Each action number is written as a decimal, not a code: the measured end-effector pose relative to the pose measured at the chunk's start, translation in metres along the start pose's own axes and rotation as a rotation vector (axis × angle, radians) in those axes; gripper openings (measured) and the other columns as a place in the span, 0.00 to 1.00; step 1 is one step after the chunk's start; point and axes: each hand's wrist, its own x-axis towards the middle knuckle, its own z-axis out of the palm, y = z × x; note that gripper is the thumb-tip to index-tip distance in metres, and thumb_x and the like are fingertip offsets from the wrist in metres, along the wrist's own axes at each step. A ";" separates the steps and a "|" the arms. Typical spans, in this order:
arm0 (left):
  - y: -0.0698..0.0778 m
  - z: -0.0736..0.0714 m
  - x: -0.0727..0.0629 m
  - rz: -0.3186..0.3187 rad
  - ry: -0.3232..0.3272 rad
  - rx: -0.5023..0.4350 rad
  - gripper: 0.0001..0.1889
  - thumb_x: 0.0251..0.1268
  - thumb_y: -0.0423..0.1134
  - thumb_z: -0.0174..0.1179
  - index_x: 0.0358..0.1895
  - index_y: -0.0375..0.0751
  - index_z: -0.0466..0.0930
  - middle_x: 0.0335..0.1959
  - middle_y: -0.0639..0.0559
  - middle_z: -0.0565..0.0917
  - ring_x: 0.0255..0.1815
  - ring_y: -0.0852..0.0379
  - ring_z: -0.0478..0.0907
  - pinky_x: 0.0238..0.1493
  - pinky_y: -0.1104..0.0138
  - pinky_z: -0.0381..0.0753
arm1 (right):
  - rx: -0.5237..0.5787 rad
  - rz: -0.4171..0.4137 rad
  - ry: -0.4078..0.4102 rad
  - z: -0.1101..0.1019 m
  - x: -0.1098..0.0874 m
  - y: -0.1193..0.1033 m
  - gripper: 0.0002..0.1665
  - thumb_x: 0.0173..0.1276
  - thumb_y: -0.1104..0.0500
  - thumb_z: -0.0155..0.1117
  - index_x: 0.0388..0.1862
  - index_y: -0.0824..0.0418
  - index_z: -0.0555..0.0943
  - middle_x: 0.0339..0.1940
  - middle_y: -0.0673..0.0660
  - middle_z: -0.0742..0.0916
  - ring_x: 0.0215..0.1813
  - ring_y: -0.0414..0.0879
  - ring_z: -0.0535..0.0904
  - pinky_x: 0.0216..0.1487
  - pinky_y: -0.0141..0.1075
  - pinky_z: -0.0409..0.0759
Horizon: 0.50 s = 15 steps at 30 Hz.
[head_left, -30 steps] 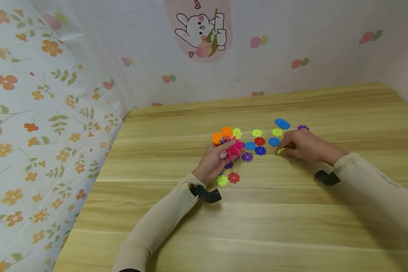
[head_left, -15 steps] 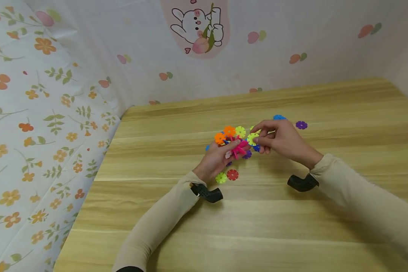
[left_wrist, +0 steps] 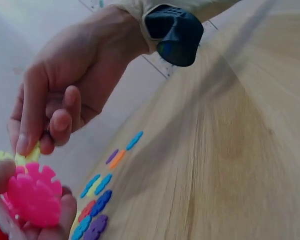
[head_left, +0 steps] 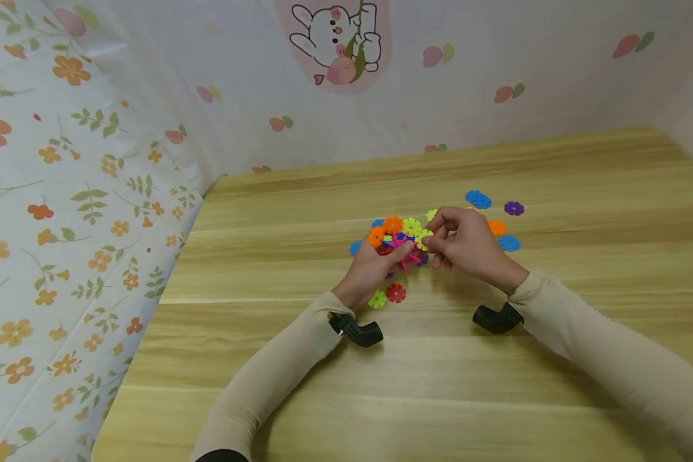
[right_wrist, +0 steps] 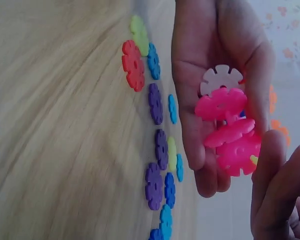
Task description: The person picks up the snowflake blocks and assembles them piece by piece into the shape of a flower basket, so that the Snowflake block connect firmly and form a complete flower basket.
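My left hand (head_left: 366,273) holds a cluster of joined notched plastic snowflake discs. Pink discs (right_wrist: 222,105) lie across its palm in the right wrist view, beside a whitish disc (right_wrist: 221,80). Orange discs (head_left: 393,224) and a yellow-green disc (head_left: 411,226) stick out at the cluster's far side. My right hand (head_left: 473,247) pinches another yellow-green disc (head_left: 424,239) between thumb and fingers, at the right edge of the cluster. Whether this disc's notch is joined to the cluster cannot be made out. In the left wrist view the pinched disc is mostly hidden by fingers.
Loose discs lie flat on the wooden table (head_left: 323,359) around and under the hands. Blue discs (head_left: 478,199), a purple disc (head_left: 514,208) and an orange disc (head_left: 497,228) are right of them; a red disc (head_left: 396,293) is nearer. A patterned cloth (head_left: 231,58) hangs behind.
My right hand has picked up a yellow-green disc from the table on the right and brought it leftward to the cluster. The left hand has stayed nearly in place, gripping the cluster.
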 end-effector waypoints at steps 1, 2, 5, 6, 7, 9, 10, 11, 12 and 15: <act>0.000 0.001 0.000 0.006 0.016 0.005 0.18 0.71 0.40 0.62 0.60 0.44 0.72 0.45 0.52 0.84 0.34 0.57 0.82 0.42 0.70 0.85 | 0.003 0.007 0.001 0.000 0.001 0.000 0.05 0.70 0.67 0.63 0.41 0.69 0.78 0.24 0.67 0.85 0.18 0.54 0.82 0.20 0.38 0.82; 0.000 0.002 0.000 0.009 0.032 0.004 0.20 0.70 0.40 0.63 0.61 0.44 0.71 0.45 0.51 0.84 0.34 0.57 0.81 0.42 0.71 0.84 | 0.009 0.015 -0.002 0.000 0.002 0.001 0.05 0.69 0.67 0.64 0.41 0.69 0.78 0.23 0.67 0.85 0.18 0.54 0.82 0.19 0.38 0.81; -0.001 0.005 0.000 0.011 0.062 0.010 0.23 0.69 0.38 0.64 0.64 0.44 0.69 0.45 0.53 0.82 0.35 0.59 0.80 0.38 0.74 0.81 | 0.037 0.040 -0.045 -0.001 0.004 0.003 0.06 0.68 0.68 0.65 0.40 0.70 0.77 0.21 0.64 0.84 0.18 0.55 0.83 0.20 0.39 0.82; -0.001 0.006 -0.001 0.008 0.064 0.004 0.23 0.69 0.38 0.64 0.64 0.45 0.68 0.45 0.53 0.82 0.35 0.60 0.80 0.38 0.74 0.81 | 0.046 0.047 -0.061 -0.002 0.005 0.003 0.07 0.68 0.67 0.66 0.40 0.70 0.77 0.21 0.62 0.84 0.18 0.55 0.83 0.20 0.39 0.82; 0.000 0.006 -0.001 0.007 0.057 0.002 0.23 0.69 0.37 0.64 0.64 0.44 0.68 0.45 0.52 0.82 0.35 0.59 0.79 0.38 0.73 0.81 | 0.053 0.054 -0.075 -0.002 0.005 0.004 0.08 0.68 0.67 0.66 0.39 0.70 0.77 0.20 0.62 0.84 0.18 0.56 0.83 0.20 0.40 0.83; 0.001 0.005 -0.001 0.007 0.026 0.020 0.22 0.70 0.37 0.63 0.64 0.43 0.69 0.48 0.48 0.83 0.38 0.55 0.80 0.39 0.70 0.83 | 0.057 0.052 -0.105 -0.005 0.006 0.004 0.09 0.68 0.67 0.67 0.39 0.70 0.76 0.21 0.62 0.84 0.19 0.56 0.84 0.21 0.41 0.84; 0.002 0.005 -0.001 0.002 0.016 0.040 0.22 0.70 0.38 0.63 0.64 0.43 0.70 0.49 0.46 0.83 0.39 0.51 0.80 0.42 0.67 0.84 | 0.047 0.042 -0.122 -0.008 0.006 0.004 0.09 0.68 0.66 0.67 0.40 0.70 0.76 0.22 0.63 0.84 0.19 0.55 0.84 0.22 0.41 0.84; 0.004 0.004 -0.001 -0.008 0.019 0.069 0.24 0.70 0.41 0.64 0.66 0.44 0.69 0.54 0.46 0.82 0.44 0.50 0.81 0.47 0.64 0.85 | 0.037 0.034 -0.142 -0.011 0.006 0.004 0.09 0.68 0.66 0.67 0.41 0.70 0.77 0.24 0.64 0.85 0.20 0.55 0.85 0.23 0.41 0.85; 0.005 0.003 -0.002 -0.016 0.023 0.101 0.27 0.69 0.43 0.64 0.68 0.46 0.68 0.58 0.46 0.80 0.49 0.49 0.80 0.53 0.60 0.84 | 0.014 0.017 -0.164 -0.016 0.006 0.004 0.10 0.68 0.66 0.67 0.43 0.70 0.77 0.26 0.65 0.85 0.22 0.54 0.85 0.24 0.42 0.85; 0.008 -0.003 -0.003 -0.034 0.072 0.183 0.34 0.66 0.48 0.67 0.73 0.53 0.64 0.68 0.49 0.74 0.64 0.49 0.76 0.71 0.53 0.74 | -0.161 -0.089 -0.231 -0.034 0.009 0.006 0.13 0.66 0.65 0.70 0.47 0.68 0.81 0.31 0.62 0.87 0.27 0.50 0.86 0.29 0.40 0.86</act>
